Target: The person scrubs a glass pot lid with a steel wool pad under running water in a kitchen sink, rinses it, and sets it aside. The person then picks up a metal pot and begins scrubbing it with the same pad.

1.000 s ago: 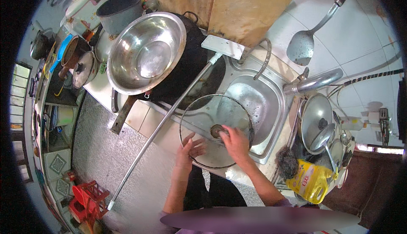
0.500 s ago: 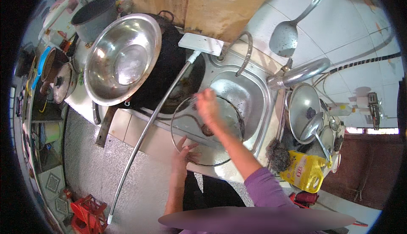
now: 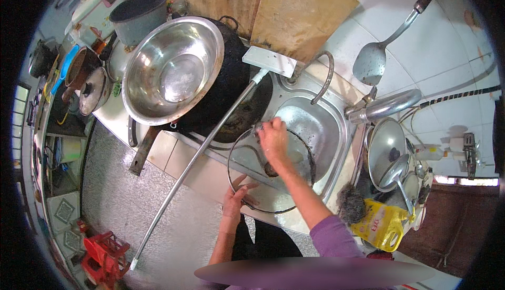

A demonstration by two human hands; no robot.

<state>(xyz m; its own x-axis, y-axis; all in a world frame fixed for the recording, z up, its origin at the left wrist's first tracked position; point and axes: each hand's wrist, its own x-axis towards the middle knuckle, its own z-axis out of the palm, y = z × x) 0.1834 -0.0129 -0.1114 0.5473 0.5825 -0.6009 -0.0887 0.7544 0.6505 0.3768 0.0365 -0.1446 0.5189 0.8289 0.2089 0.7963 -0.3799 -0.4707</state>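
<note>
One clear, dark-rimmed lid (image 3: 269,170)

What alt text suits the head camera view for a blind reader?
A person's left hand holds a clear round lid by its rim at a metal sink, while the right hand grips a small dark item near the lid's far edge. A steel basin sits left, a yellow package right.

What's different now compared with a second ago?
The right hand has left the knob of the glass lid and moved away from the person, to the lid's far edge. A small dark thing shows at its fingertips, too unclear to name. The left hand stays at the lid's near-left rim; the sink and metal basin look unchanged.
</note>
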